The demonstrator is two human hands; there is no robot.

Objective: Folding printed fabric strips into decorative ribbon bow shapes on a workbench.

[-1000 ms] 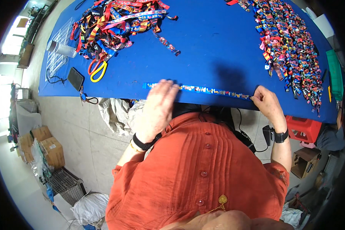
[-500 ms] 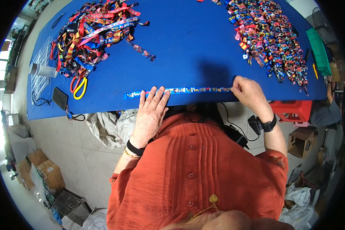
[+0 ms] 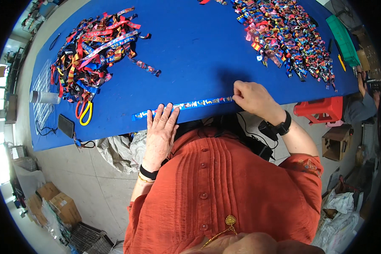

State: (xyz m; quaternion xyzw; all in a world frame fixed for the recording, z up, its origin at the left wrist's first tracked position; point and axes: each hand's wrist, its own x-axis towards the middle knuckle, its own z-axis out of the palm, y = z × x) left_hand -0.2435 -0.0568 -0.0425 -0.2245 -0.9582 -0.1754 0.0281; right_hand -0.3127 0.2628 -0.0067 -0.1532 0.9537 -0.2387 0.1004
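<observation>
A long blue patterned ribbon strap (image 3: 197, 103) lies stretched along the near edge of the blue table (image 3: 190, 55). My left hand (image 3: 160, 131) rests flat on the strap near its left part, fingers spread. My right hand (image 3: 252, 96) pinches the strap's right end between thumb and fingers. A tangled heap of colourful straps (image 3: 93, 46) lies at the far left of the table. A second spread of short folded straps (image 3: 290, 34) covers the far right.
Scissors with red and yellow handles (image 3: 84, 112), a dark phone with cable (image 3: 66, 125) and a clear cup (image 3: 44, 97) sit at the table's left end. A green tray (image 3: 343, 39) is at far right. A red stool (image 3: 319, 109) and cardboard boxes (image 3: 336, 142) stand on the floor.
The view shifted so the table sits lower and more tilted. My right hand slid left along the strap to its end and my left hand stays flat on it.
</observation>
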